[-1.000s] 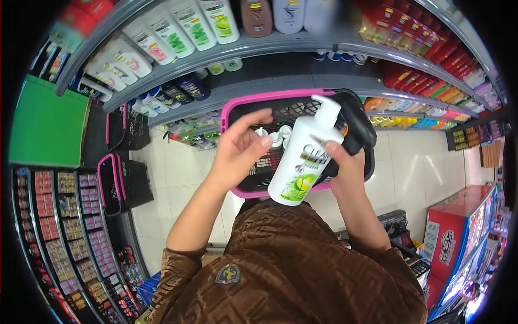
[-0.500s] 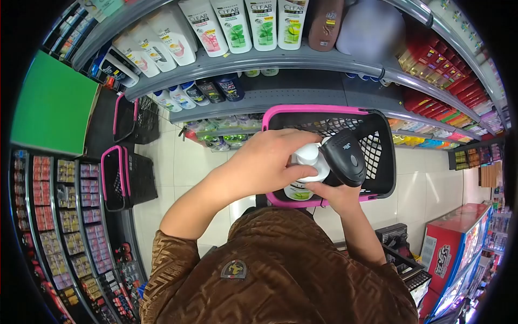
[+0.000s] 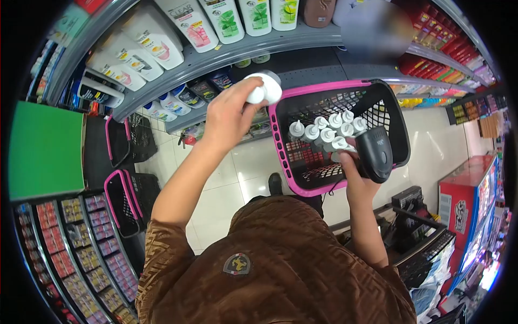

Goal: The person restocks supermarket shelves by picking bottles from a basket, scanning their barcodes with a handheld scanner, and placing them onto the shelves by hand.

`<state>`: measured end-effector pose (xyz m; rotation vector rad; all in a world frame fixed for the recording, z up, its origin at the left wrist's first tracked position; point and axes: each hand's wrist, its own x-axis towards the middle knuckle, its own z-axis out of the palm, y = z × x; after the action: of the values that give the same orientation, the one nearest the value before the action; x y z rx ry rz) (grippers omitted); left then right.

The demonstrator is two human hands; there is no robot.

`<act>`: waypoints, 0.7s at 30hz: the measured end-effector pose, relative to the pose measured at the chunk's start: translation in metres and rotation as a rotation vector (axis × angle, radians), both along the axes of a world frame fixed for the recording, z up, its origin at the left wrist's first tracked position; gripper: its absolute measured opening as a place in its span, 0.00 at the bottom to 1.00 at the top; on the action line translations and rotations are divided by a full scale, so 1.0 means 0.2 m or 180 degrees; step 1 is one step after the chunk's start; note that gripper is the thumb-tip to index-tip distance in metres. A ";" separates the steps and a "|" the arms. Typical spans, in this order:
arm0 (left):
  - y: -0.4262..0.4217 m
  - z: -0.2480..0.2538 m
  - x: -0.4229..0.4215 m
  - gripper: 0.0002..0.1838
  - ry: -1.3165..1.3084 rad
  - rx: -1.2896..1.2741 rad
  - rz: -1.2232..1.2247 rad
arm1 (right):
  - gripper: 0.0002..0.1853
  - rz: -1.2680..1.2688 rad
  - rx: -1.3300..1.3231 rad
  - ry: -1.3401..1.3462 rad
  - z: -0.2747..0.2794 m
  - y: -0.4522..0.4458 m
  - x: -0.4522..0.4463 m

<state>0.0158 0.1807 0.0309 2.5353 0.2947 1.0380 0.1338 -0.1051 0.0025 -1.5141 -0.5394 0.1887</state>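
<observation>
My left hand (image 3: 231, 112) grips a white bottle (image 3: 264, 89) by its top, left of the basket and in front of the lower shelf. My right hand (image 3: 360, 181) holds a black handheld device (image 3: 376, 155) over the basket's near right part. Its thumb is by a white pump bottle (image 3: 339, 143); whether it grips this bottle too, I cannot tell. Several other white pump bottles (image 3: 326, 135) stand in the black basket with a pink rim (image 3: 281, 156).
Shampoo bottles (image 3: 256, 17) line the upper shelf (image 3: 237, 51) ahead. Two black and pink baskets (image 3: 125, 200) are at the left, by racks of small packs (image 3: 75, 243). A red and blue cabinet (image 3: 467, 197) stands at the right.
My left hand has moved from over the basket to its left, carrying a white bottle. The pump bottles inside now show. My right hand and the black device have shifted slightly right.
</observation>
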 end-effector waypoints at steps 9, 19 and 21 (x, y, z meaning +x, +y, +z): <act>0.56 -0.56 0.43 0.22 0.0520 -0.0112 0.0062 | 0.12 -0.0899 -0.0422 0.0638 -0.18 -0.28 -0.22; 0.93 -0.78 0.64 0.30 0.1352 0.0348 0.0587 | 0.17 -0.0926 -0.0553 0.0796 -0.19 -0.31 -0.30; 0.86 -0.79 0.63 0.32 0.1388 0.0087 0.0717 | 0.18 -0.0639 -0.0645 0.1298 -0.18 -0.31 -0.29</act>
<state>0.1424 0.3537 -0.1270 2.7820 0.7024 0.5482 0.0751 -0.1663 -0.0336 -1.6585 -0.0425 0.3940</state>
